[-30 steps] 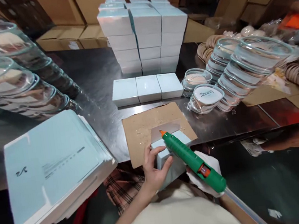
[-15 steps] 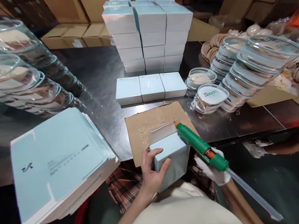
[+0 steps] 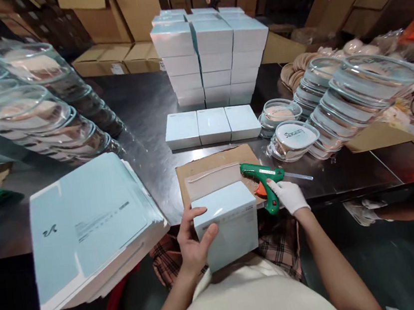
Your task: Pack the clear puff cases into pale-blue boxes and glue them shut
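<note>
My left hand (image 3: 192,245) grips a pale blue box (image 3: 227,223) by its left side, holding it near my lap with its top flap (image 3: 212,180) standing open. My gloved right hand (image 3: 288,194) rests on the handle of a green glue gun (image 3: 265,180) that lies on its side at the right edge of a brown cardboard mat (image 3: 193,169), its nozzle pointing left toward the flap.
Three closed pale blue boxes (image 3: 212,125) sit in a row behind the mat, with a tall stack of boxes (image 3: 213,53) further back. A pile of flat box blanks (image 3: 88,230) lies at left. Stacked clear round containers (image 3: 339,98) lie at right and others (image 3: 35,110) at left. Someone's arm (image 3: 409,203) shows at right.
My right hand has swung the glue gun away from the flap and laid it down on the mat's right edge. My left hand has pulled the box closer to me.
</note>
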Demonstrator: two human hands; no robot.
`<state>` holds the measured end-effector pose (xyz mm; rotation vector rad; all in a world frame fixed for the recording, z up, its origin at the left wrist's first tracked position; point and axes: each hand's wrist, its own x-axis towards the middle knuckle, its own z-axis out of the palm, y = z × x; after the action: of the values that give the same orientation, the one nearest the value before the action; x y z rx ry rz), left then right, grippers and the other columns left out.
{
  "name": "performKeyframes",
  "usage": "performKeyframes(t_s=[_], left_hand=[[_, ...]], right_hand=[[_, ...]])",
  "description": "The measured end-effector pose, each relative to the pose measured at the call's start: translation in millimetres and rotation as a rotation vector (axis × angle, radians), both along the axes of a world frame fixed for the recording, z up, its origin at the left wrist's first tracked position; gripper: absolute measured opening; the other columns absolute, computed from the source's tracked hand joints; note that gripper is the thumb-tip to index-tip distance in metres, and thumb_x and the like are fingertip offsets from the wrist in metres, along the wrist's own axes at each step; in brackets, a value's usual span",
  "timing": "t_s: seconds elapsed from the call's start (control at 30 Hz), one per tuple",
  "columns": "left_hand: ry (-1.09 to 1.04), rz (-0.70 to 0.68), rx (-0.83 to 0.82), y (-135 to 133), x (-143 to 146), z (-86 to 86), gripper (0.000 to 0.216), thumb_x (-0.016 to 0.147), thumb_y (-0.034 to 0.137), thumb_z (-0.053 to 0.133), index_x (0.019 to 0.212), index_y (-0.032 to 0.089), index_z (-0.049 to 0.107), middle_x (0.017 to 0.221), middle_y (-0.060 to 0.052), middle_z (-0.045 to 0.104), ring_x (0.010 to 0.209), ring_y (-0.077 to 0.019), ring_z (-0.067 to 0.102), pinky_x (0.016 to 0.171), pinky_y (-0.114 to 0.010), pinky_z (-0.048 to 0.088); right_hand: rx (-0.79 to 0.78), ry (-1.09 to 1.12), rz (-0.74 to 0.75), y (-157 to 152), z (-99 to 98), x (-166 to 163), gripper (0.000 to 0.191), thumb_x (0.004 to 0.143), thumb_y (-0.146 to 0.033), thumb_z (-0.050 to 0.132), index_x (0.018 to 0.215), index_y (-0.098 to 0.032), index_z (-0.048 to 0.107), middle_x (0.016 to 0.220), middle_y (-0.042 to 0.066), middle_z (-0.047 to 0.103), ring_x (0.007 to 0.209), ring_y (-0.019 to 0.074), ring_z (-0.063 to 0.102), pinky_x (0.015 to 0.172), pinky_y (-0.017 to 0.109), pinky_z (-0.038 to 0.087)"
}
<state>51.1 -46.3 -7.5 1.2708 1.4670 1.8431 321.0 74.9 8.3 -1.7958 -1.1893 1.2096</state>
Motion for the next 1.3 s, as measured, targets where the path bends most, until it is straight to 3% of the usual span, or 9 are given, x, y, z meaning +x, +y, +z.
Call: performKeyframes(t_s=[0.1,0.2,0.3,0.5,0.77,0.87,1.1,1.23,1.3], left_hand=[[-0.001,-0.055,0.017,1,0,1.4,0.037,0.081,0.055,0.083,0.100,0.025,0.074,0.112,-0.006,0.072,0.101,-0.0231,0.070,0.089,-0.032,0.054],[0.034,-0.130,0.047,2,3,0.2,0.036,0.083,0.056,0.082,0.101,0.026,0.074,0.111,-0.006,0.072,0.119,-0.0271,0.068,0.101,-0.037,0.052],[0.012,-0.154,0.036,5,6,-0.9,0.038,0.082,0.056,0.083,0.100,0.025,0.071,0.130,-0.011,0.068,0.135,-0.0324,0.060,0.110,-0.044,0.049],[-0.268,-0.190,0.043,17,3,-1.1,0.076,0.083,0.056,0.082,0.140,0.037,0.035,0.121,-0.008,0.067,0.110,-0.0275,0.073,0.089,-0.042,0.060],[0.019,-0.274,0.081,19,-8,5.6,0.027,0.088,0.048,0.080,0.089,0.024,0.069,0.112,-0.009,0.063,0.118,-0.0267,0.062,0.102,-0.042,0.049],[-0.034,-0.292,0.025,18,-9,8.8,0.028,0.087,0.049,0.080,0.089,0.023,0.070,0.114,-0.009,0.063,0.121,-0.0282,0.061,0.105,-0.044,0.047],[-0.127,-0.252,0.018,18,2,19.1,0.019,0.087,0.040,0.082,0.092,0.025,0.071,0.121,-0.007,0.062,0.126,-0.0280,0.061,0.107,-0.041,0.045],[-0.288,-0.001,-0.038,34,2,24.9,0.029,0.085,0.048,0.083,0.095,0.026,0.067,0.126,-0.004,0.062,0.127,-0.0237,0.059,0.110,-0.036,0.043],[-0.352,0.101,-0.067,46,0,29.0,0.040,0.085,0.056,0.081,0.108,0.028,0.065,0.131,-0.005,0.062,0.130,-0.0237,0.058,0.114,-0.037,0.043]], right_hand=[[0.286,-0.045,-0.064,-12,23.1,-9,0.039,0.075,-0.060,0.080,0.080,-0.021,0.076,0.072,0.004,0.075,0.076,0.0229,0.071,0.069,0.030,0.056],[0.325,0.263,0.152,-19,40.8,-36,0.059,0.073,-0.054,0.087,0.121,-0.023,0.076,0.111,0.007,0.080,0.097,0.0254,0.074,0.087,0.037,0.060],[0.237,0.478,0.343,-16,44.4,-52,0.051,0.074,-0.054,0.088,0.112,-0.021,0.079,0.105,0.007,0.081,0.094,0.0261,0.076,0.091,0.042,0.061],[0.591,0.330,0.921,-13,49.3,-27,0.068,0.085,-0.080,0.067,0.123,-0.025,0.076,0.132,0.013,0.072,0.123,0.0312,0.068,0.106,0.049,0.054],[0.844,-0.041,1.182,-8,57.3,-38,0.035,0.100,-0.035,0.066,0.134,-0.027,0.072,0.131,0.012,0.065,0.125,0.0249,0.062,0.113,0.047,0.050],[0.856,0.015,1.122,-14,46.8,-37,0.036,0.100,-0.037,0.067,0.135,-0.027,0.068,0.137,0.013,0.061,0.130,0.0257,0.060,0.113,0.048,0.050],[0.887,0.328,0.524,-32,10.8,-46,0.023,0.097,-0.049,0.071,0.110,-0.033,0.062,0.148,0.006,0.047,0.131,0.0277,0.064,0.112,0.051,0.050],[0.551,0.515,0.404,-42,-0.8,-50,0.103,0.060,-0.087,0.082,0.141,-0.039,0.039,0.169,0.014,0.025,0.153,0.0387,0.043,0.118,0.062,0.044],[0.347,0.491,0.412,-50,2.2,-52,0.120,0.062,-0.084,0.084,0.155,-0.035,0.026,0.163,0.020,0.037,0.149,0.0380,0.048,0.118,0.061,0.044]])
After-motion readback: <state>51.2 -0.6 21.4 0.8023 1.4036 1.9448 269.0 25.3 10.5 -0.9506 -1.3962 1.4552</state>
